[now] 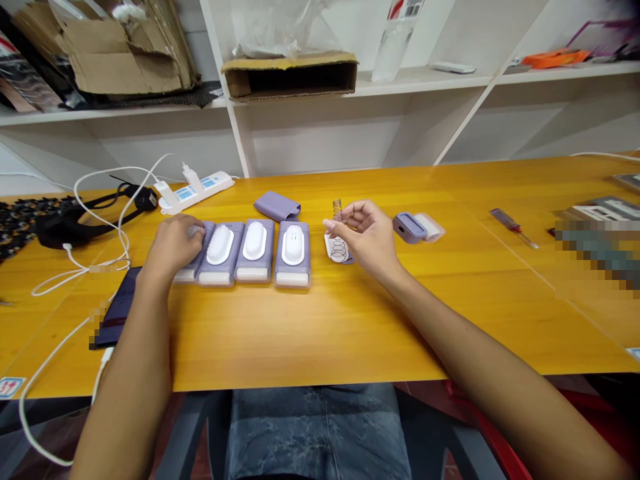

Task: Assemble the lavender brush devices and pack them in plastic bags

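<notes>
My left hand is curled over the leftmost purple case, hiding most of it; its fingertips are partly hidden. Beside it stand three similar purple cases, each with a ribbed white oval piece on top: one case, another and a third. My right hand pinches a metal coil spring, narrow at the top and wide below, with the thumb crossing in front of it. Under the spring's wide end lies a small white and purple part, partly covered by that hand.
A loose purple cover lies behind the cases. Right of my right hand is a purple piece with a clear end. A screwdriver lies further right. A phone, white cables, a black headset and a power strip occupy the left.
</notes>
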`<control>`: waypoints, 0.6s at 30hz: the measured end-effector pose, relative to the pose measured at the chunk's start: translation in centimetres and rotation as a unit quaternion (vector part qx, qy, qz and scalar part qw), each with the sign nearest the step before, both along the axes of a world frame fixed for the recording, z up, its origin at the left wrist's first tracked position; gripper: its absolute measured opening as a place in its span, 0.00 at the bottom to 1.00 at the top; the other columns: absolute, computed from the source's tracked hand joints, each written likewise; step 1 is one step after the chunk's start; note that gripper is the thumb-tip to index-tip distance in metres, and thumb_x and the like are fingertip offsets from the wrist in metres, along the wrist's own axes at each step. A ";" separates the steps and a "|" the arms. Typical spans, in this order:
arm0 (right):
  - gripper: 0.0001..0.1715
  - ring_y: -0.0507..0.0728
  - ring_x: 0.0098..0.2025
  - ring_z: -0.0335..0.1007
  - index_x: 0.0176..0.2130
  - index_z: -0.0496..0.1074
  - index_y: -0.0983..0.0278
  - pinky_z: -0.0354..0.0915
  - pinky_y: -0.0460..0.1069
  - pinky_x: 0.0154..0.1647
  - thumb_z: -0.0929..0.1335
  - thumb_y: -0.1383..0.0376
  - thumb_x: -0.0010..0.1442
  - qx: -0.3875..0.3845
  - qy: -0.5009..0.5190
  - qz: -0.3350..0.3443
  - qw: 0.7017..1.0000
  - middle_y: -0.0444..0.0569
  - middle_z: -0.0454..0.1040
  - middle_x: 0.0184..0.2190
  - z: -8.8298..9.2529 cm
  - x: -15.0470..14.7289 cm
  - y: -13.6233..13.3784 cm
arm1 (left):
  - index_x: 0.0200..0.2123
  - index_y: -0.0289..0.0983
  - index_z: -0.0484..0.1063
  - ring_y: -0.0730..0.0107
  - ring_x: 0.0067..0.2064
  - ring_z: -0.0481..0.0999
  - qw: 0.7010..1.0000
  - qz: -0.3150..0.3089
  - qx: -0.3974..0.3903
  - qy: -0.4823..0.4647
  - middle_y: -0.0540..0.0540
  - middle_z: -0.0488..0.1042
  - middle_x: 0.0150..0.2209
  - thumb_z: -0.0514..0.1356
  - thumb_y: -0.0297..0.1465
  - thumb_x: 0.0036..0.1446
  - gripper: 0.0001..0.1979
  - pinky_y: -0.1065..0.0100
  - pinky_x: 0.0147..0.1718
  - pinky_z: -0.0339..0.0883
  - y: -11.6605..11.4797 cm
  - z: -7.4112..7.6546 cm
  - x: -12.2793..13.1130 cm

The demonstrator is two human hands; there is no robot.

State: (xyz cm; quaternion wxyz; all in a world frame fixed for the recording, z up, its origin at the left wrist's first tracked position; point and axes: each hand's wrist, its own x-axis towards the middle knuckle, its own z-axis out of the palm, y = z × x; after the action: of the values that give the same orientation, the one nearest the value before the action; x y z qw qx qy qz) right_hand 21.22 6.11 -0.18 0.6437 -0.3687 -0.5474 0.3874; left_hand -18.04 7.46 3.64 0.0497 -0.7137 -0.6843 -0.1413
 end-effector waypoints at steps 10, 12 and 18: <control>0.28 0.55 0.28 0.81 0.40 0.72 0.58 0.78 0.52 0.33 0.84 0.47 0.57 -0.009 -0.010 0.030 0.999 0.42 0.83 0.29 0.0 0.1 -0.1 | 0.55 0.40 0.81 0.43 0.65 0.77 0.981 -0.073 0.172 -0.058 0.37 0.82 0.58 0.57 0.36 0.71 0.16 0.42 0.70 0.66 -0.6 -0.7 4.0; 0.28 0.55 0.27 0.81 0.40 0.72 0.58 0.77 0.52 0.33 0.83 0.45 0.59 -0.010 -0.014 0.040 0.999 0.43 0.85 0.30 -0.1 0.0 -0.3 | 0.54 0.41 0.80 0.46 0.64 0.77 0.974 -0.111 0.187 -0.070 0.37 0.82 0.58 0.57 0.37 0.74 0.15 0.43 0.69 0.67 -1.0 -0.8 5.9; 0.27 0.55 0.28 0.82 0.41 0.70 0.57 0.76 0.51 0.32 0.80 0.43 0.63 0.003 -0.023 0.051 0.998 0.44 0.86 0.32 -0.1 -0.2 -0.7 | 0.57 0.40 0.79 0.46 0.65 0.77 0.936 -0.276 0.203 -0.081 0.36 0.82 0.60 0.61 0.42 0.76 0.16 0.43 0.67 0.71 -3.1 -1.9 11.9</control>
State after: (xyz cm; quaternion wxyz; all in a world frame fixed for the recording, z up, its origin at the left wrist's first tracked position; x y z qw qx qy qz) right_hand 21.03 5.38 -0.32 0.6114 -0.3468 -0.5814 0.4096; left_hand -6.11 4.32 1.71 0.0975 -0.8353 -0.4187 -0.3426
